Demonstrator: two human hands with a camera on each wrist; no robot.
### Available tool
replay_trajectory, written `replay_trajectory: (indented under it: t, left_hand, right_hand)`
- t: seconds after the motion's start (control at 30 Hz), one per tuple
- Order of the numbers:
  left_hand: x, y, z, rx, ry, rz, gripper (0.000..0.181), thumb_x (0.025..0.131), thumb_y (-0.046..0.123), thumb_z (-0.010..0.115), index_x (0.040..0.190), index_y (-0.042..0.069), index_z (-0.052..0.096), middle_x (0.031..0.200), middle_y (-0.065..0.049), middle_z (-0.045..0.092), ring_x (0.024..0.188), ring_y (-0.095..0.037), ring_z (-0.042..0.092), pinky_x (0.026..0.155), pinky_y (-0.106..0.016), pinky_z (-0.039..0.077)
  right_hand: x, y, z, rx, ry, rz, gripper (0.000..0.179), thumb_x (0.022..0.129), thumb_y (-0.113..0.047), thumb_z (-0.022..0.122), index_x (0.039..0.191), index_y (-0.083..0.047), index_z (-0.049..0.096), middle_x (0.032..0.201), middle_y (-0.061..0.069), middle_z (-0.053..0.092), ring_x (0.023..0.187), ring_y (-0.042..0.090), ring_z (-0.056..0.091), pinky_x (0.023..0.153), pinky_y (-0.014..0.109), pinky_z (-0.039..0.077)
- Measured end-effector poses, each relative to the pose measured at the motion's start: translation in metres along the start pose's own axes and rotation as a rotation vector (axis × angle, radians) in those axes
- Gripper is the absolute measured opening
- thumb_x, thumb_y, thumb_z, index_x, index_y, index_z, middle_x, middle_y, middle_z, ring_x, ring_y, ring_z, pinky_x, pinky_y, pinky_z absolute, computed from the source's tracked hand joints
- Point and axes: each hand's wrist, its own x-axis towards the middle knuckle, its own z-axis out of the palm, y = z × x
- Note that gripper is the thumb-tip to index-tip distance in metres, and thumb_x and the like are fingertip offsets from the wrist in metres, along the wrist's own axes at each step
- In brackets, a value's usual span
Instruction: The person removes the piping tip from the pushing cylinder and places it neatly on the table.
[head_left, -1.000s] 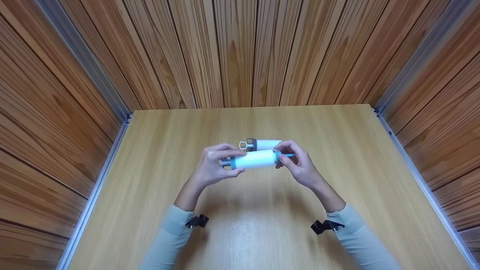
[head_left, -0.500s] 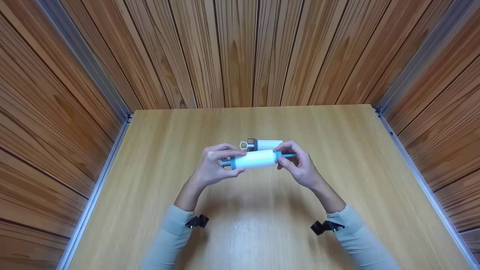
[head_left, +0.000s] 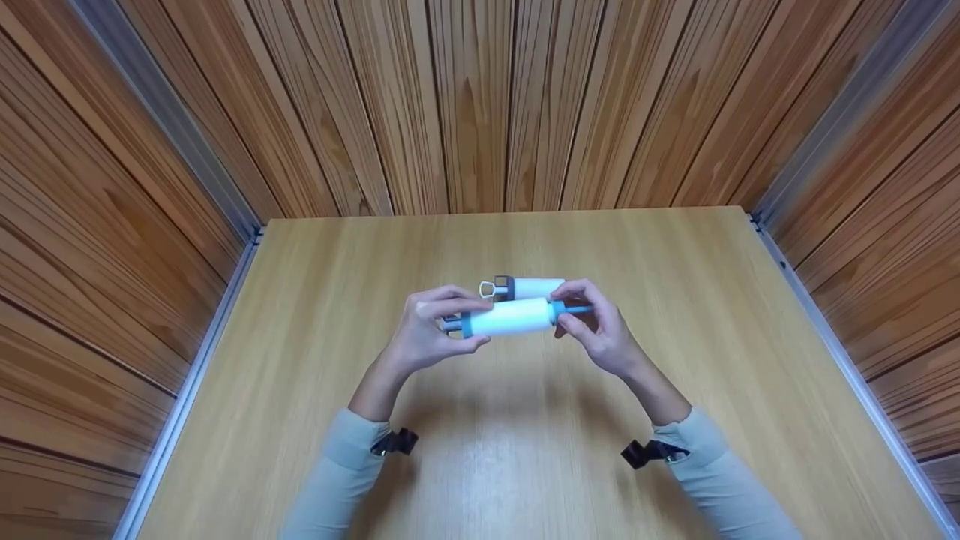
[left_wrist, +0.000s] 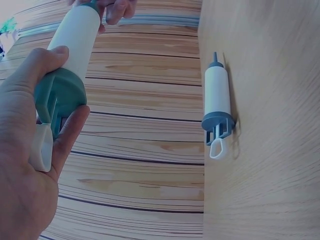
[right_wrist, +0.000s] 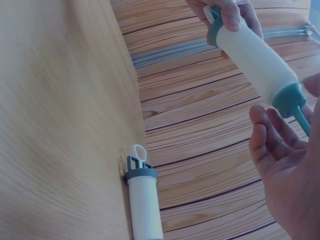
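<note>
A white-barrelled syringe point(head_left: 510, 318) with teal ends is held up above the table, its thin nozzle to the right. My left hand point(head_left: 427, 328) grips the plunger end, thumb and fingers on either side of the teal collar point(left_wrist: 62, 92). The white ring handle point(left_wrist: 42, 147) lies within the left palm. My right hand point(head_left: 600, 337) has its thumb and fingertips around the teal nozzle cap point(right_wrist: 289, 100). Behind it, a second white syringe point(head_left: 536, 288) with a dark grey-blue collar lies on its side on the table, partly covered by the right fingers in the head view.
The wood-grain table point(head_left: 480, 450) stretches under both arms. Plank-patterned walls point(head_left: 480, 112) stand at the back and sides, with metal rails point(head_left: 187, 375) along the side edges. Each wrist carries a small black camera point(head_left: 395, 442) on a strap.
The right fingers have shifted slightly at the nozzle cap, and the syringe's nozzle end has tipped up a little. The left hand keeps its grip; the second syringe lies still.
</note>
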Motion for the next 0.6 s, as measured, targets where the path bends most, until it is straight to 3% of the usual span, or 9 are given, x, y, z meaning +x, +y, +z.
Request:
replay_trajectory:
  t: [0.27, 0.6]
  left_hand:
    - [0.0007, 0.0010, -0.0011, 0.017, 0.001, 0.008, 0.038, 0.085, 0.007, 0.097, 0.122, 0.008, 0.087, 0.118, -0.015, 0.084, 0.109, -0.034, 0.081, 0.092, -0.038, 0.069]
    - [0.0004, 0.0028, -0.0019, 0.013, -0.002, -0.013, 0.038, 0.084, 0.007, 0.098, 0.120, 0.007, 0.087, 0.117, -0.017, 0.084, 0.106, -0.035, 0.082, 0.090, -0.038, 0.070]
  right_hand:
    - [0.0016, -0.0019, 0.0012, -0.037, 0.026, 0.037, 0.022, 0.108, 0.010, 0.054, 0.130, 0.011, 0.058, 0.119, -0.005, 0.064, 0.088, 0.009, 0.068, 0.077, 0.020, 0.062]
    - [0.0017, -0.0028, 0.0012, -0.024, 0.015, 0.059, 0.020, 0.109, 0.009, 0.055, 0.129, 0.011, 0.059, 0.114, -0.004, 0.064, 0.087, 0.006, 0.067, 0.075, 0.020, 0.062]
